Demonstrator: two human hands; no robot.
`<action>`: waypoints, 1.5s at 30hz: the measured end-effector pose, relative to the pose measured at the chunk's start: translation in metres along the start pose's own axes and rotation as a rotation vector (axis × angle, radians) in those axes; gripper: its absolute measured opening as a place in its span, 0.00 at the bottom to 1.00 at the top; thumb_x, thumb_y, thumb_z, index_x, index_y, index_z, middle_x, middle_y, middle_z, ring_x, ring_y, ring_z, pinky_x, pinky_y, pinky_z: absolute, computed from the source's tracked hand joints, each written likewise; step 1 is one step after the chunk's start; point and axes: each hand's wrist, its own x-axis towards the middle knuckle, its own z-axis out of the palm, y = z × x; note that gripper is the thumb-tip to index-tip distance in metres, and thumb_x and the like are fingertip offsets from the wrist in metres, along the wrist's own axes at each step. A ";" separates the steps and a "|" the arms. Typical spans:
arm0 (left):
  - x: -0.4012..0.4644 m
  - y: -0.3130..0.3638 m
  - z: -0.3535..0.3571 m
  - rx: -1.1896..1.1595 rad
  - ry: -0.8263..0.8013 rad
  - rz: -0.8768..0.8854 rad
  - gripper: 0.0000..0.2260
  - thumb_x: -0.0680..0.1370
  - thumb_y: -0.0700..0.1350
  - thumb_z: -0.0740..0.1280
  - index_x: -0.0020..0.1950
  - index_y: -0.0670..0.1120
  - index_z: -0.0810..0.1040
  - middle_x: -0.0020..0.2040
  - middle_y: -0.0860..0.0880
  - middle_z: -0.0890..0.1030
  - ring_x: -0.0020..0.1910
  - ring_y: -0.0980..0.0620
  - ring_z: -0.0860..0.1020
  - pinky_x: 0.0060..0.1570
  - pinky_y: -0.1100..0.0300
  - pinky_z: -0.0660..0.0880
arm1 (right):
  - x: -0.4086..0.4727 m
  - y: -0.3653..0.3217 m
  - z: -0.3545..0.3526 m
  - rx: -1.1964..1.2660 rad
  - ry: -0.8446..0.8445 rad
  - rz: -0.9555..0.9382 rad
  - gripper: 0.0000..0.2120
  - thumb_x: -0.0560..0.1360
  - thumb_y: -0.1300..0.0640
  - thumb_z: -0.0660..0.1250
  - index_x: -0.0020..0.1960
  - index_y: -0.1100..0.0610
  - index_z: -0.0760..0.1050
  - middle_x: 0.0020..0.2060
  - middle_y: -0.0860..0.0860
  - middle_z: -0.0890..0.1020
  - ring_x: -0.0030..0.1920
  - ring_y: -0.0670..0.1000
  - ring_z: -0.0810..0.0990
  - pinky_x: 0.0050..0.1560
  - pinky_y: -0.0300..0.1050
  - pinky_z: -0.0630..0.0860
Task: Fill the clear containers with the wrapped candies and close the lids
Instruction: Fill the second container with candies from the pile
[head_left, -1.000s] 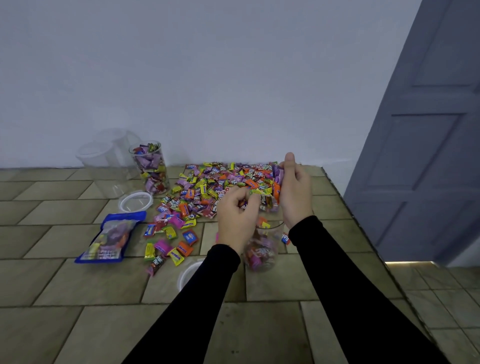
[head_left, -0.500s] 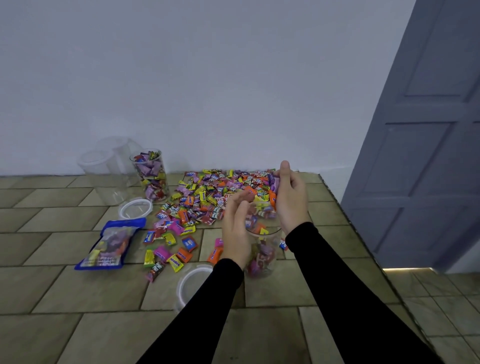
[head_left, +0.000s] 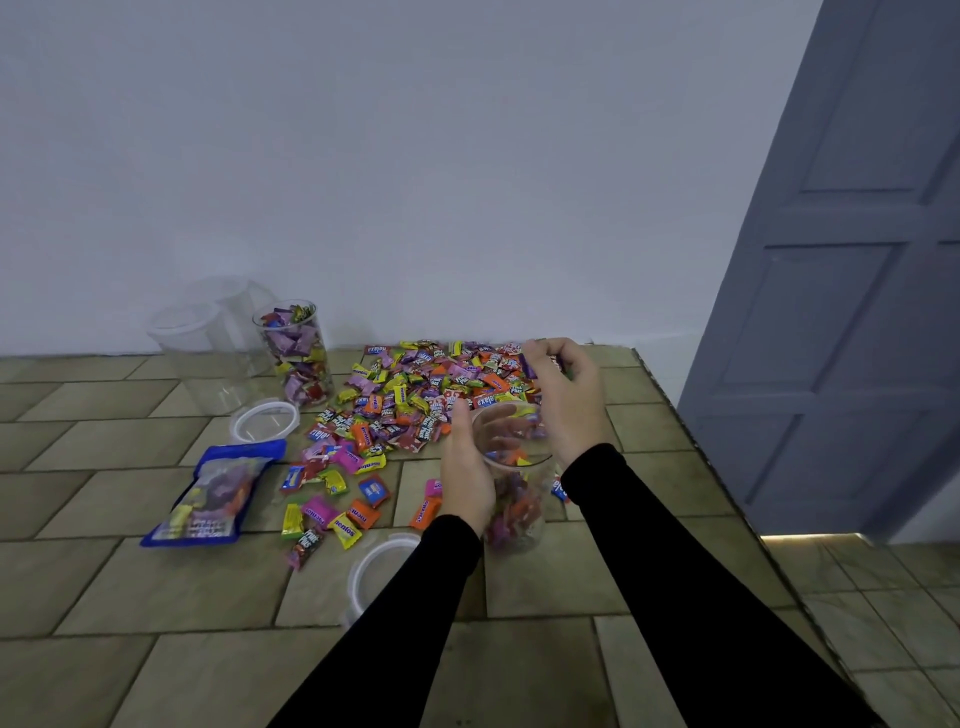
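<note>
Holding: left hand (head_left: 470, 467) curls round a clear round jar (head_left: 514, 493), part-filled, on the tiled worktop (head_left: 156, 597).
Right hand (head_left: 569, 395): pinches crinkly wrapped candies (head_left: 540, 361) above the jar's mouth.
Pile (head_left: 415, 395): glossy candies, far of jar.
Lid (head_left: 382, 571): white ring, near-left.

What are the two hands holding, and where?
Left hand grips the clear jar by its side near the rim. Right hand pinches candies at its fingertips.
</note>
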 end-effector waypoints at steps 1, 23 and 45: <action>0.001 -0.002 -0.001 -0.001 0.002 0.004 0.31 0.73 0.68 0.54 0.44 0.45 0.85 0.39 0.44 0.84 0.36 0.47 0.75 0.43 0.51 0.70 | 0.000 0.001 -0.001 0.008 0.004 -0.002 0.10 0.75 0.59 0.68 0.36 0.55 0.73 0.34 0.48 0.76 0.37 0.47 0.73 0.43 0.41 0.71; -0.002 -0.001 -0.001 0.001 0.043 0.049 0.26 0.74 0.63 0.55 0.43 0.46 0.85 0.38 0.45 0.84 0.35 0.47 0.77 0.45 0.50 0.71 | -0.007 -0.010 -0.002 0.097 -0.143 -0.004 0.09 0.78 0.63 0.65 0.38 0.58 0.71 0.28 0.52 0.72 0.21 0.47 0.69 0.23 0.35 0.67; -0.005 0.007 -0.003 0.078 0.006 -0.017 0.31 0.75 0.67 0.57 0.52 0.40 0.82 0.45 0.41 0.84 0.46 0.40 0.77 0.56 0.39 0.71 | 0.003 -0.006 0.002 -0.114 -0.156 0.018 0.09 0.66 0.59 0.62 0.29 0.61 0.75 0.23 0.48 0.74 0.27 0.46 0.71 0.30 0.36 0.66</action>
